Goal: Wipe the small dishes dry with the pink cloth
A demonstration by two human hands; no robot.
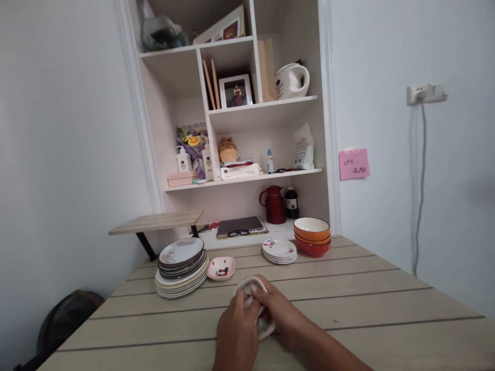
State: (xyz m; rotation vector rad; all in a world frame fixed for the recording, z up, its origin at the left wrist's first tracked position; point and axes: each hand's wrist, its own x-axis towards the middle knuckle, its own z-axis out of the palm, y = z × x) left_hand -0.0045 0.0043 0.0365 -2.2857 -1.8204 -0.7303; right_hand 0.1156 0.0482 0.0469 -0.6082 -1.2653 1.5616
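Note:
Near the table's front, a small pale bowl [266, 328] is tilted on its side between my two hands. My left hand [238, 325] grips its near left side, with thumb and fingers closed at the rim. My right hand [274, 303] wraps around the far right side, its thumb over the edge. The fingers hide most of the bowl's inside. Just beyond them sits a pink-rimmed square bowl [221, 268] with a red and black picture. To its left rises a stack of plates [181, 268], the upper ones dark-edged.
Small floral plates [279, 251] are stacked at the table's back, beside orange and red bowls [312, 236]. A raised wooden shelf [157, 223] stands at the back left. Behind the table are a red jug [274, 205], a dark bottle [292, 202] and a laptop [240, 225].

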